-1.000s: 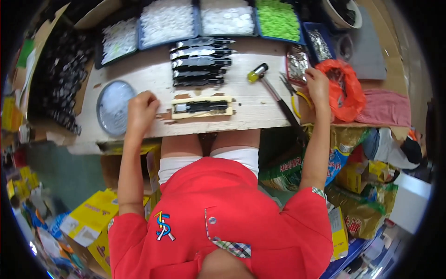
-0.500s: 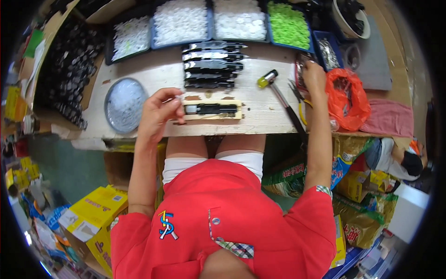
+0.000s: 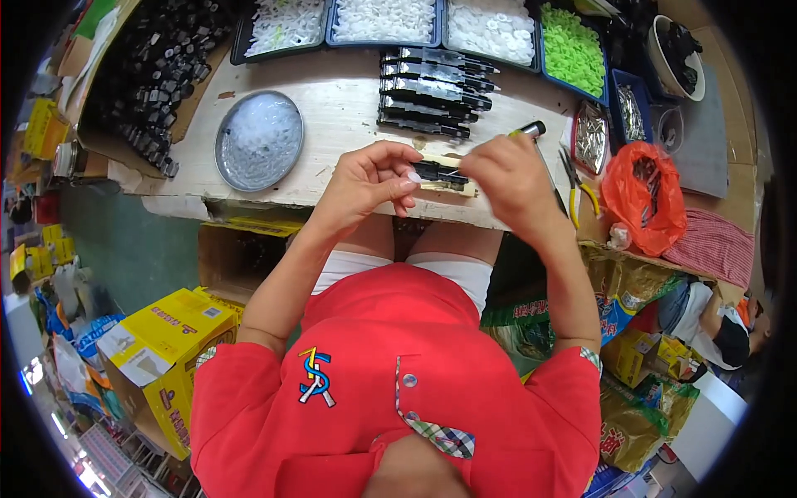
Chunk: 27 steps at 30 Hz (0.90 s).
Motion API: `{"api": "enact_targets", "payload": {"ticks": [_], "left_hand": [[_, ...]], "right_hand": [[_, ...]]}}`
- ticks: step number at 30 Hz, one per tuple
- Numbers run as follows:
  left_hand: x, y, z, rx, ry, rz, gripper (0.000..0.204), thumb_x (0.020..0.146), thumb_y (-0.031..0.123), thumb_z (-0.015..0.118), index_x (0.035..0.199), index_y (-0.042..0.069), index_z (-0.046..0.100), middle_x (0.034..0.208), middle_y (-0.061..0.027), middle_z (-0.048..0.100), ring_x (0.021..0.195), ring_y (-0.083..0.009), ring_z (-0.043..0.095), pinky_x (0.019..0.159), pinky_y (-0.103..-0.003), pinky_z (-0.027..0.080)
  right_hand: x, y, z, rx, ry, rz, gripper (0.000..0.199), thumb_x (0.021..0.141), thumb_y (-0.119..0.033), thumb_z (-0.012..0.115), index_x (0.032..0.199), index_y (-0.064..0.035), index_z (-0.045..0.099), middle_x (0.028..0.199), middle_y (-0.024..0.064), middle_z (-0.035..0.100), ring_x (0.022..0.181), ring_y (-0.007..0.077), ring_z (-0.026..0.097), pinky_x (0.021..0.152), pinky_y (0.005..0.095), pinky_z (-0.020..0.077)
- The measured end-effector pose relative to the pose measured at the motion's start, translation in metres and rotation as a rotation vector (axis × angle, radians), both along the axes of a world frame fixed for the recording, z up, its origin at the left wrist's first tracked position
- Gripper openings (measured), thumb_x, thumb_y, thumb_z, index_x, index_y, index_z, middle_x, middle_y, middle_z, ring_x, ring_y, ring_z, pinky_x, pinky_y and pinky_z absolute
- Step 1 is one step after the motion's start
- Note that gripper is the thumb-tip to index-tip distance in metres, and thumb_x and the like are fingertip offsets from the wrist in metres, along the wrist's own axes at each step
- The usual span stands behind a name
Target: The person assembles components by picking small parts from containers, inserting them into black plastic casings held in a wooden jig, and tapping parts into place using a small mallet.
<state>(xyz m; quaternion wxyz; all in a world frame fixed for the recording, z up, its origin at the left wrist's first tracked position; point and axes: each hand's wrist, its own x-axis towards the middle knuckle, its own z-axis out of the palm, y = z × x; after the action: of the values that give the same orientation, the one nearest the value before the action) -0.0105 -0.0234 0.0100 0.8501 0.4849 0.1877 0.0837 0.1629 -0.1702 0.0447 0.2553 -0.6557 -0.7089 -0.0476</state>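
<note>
Mid-frame at the worktop (image 3: pixel 332 124) edge, left hand (image 3: pixel 369 178) and right hand (image 3: pixel 506 178) both pinch a black part (image 3: pixel 438 173) on a pale jig (image 3: pixel 452 187).

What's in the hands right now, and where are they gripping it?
Both the left hand and right hand meet at a black part on the jig; the exact grip is unclear.

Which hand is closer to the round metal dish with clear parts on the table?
Left. The left hand is just right of the round metal dish, with bare table between. The right hand is farther right, beyond the black part.
</note>
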Motion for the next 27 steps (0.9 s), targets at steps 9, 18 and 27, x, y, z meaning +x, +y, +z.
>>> {"api": "enact_targets", "payload": {"ticks": [9,18,27], "left_hand": [[-0.003,-0.003,-0.001,0.041,-0.017,-0.073,0.035,0.081,0.001,0.062,0.113,0.001,0.049,0.078,-0.0032,0.055,0.061,-0.0082,0.056,0.053,-0.021,0.05],[-0.007,-0.004,-0.002,0.069,-0.026,-0.059,0.031,0.082,0.0,0.059,0.112,0.001,0.051,0.075,-0.0027,0.056,0.061,-0.0075,0.056,0.053,-0.021,0.048],[-0.011,-0.009,-0.021,-0.134,-0.101,0.169,0.021,0.083,0.001,0.06,0.104,-0.002,0.06,0.077,-0.0074,0.061,0.061,-0.0112,0.059,0.054,-0.026,0.055]], "right_hand": [[-0.024,0.023,0.008,-0.027,-0.125,0.152,0.009,0.068,-0.014,0.056,0.075,-0.0082,0.055,0.071,0.0014,0.048,0.072,0.0163,0.049,0.067,0.0312,0.035],[-0.034,0.031,0.016,-0.123,-0.238,0.279,0.007,0.068,-0.012,0.055,0.074,-0.0087,0.057,0.076,0.0023,0.052,0.078,0.0161,0.051,0.071,0.0332,0.0358],[-0.058,0.025,-0.031,0.075,0.753,-0.147,0.01,0.075,-0.001,0.062,0.084,-0.0033,0.059,0.08,0.0074,0.057,0.071,0.0241,0.055,0.065,0.032,0.0407]]}}
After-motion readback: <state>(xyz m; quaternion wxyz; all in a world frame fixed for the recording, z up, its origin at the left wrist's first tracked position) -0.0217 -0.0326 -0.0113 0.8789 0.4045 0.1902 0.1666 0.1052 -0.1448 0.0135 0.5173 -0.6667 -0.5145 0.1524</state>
